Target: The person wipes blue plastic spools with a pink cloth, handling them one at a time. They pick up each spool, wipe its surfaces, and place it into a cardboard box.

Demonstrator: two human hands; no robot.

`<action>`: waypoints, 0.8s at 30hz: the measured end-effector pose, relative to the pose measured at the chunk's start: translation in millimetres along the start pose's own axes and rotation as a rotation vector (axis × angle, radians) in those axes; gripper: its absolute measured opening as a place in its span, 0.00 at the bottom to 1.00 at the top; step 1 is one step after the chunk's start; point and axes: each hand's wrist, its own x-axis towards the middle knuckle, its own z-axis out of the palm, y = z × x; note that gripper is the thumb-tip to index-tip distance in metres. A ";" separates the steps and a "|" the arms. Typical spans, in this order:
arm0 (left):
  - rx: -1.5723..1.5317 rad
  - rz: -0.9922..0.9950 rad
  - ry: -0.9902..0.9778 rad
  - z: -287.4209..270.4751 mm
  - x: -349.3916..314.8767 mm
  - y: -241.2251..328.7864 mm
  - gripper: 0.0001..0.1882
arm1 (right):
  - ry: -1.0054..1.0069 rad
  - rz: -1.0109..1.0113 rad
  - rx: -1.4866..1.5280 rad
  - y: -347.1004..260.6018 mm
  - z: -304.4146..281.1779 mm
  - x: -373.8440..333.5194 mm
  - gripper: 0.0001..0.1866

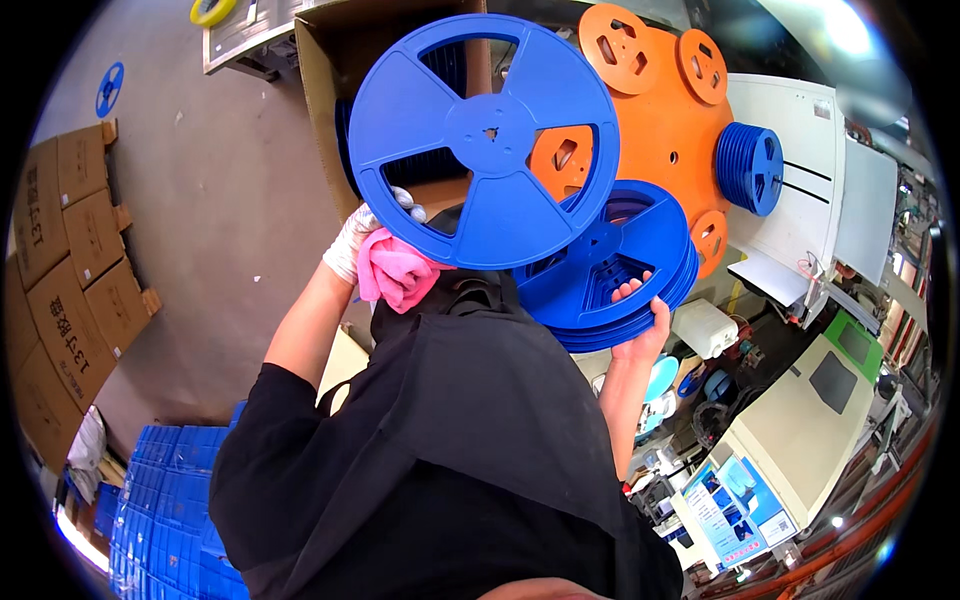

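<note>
My left hand (358, 240), in a white glove, is closed on the rim of a large blue plastic reel (490, 130). Its fingertips show through one of the reel's openings, and a pink cloth (398, 270) is bunched in the same hand below the rim. Lower right, my bare right hand (642, 318) grips the edge of a stack of blue reels (610, 260), its fingers reaching over the top reel's rim. The raised reel overlaps part of this stack. Behind it stands an open cardboard box (318, 90) with more blue reels inside, partly hidden.
An orange round table (665, 120) with orange reel-shaped discs stands ahead, a stack of small blue reels (750, 168) at its right. Cardboard cartons (75, 270) are piled at left, blue crates (170, 500) lower left. A cream and green machine (800, 420) stands at right.
</note>
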 end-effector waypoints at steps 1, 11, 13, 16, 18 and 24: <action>0.010 0.001 0.014 4.0 -4.0 1.7 0.24 | 0.001 0.009 -0.003 0.7 -1.0 0.3 0.24; 0.585 0.336 0.717 -34.9 0.3 47.6 0.09 | -0.003 0.014 0.048 3.9 -14.2 -4.8 0.23; 0.624 0.394 0.772 -75.4 29.1 54.1 0.06 | 0.034 0.013 0.052 4.0 -15.3 -5.0 0.23; 0.880 0.456 0.880 -123.2 76.8 65.8 0.12 | 0.028 0.009 0.056 5.8 -23.5 -3.7 0.23; 0.984 0.461 0.919 -127.7 101.0 72.1 0.11 | 0.047 0.010 0.053 6.3 -25.0 -6.0 0.23; 1.014 0.468 0.917 -149.7 168.9 73.3 0.06 | 0.069 0.001 0.049 9.0 -33.4 -11.8 0.24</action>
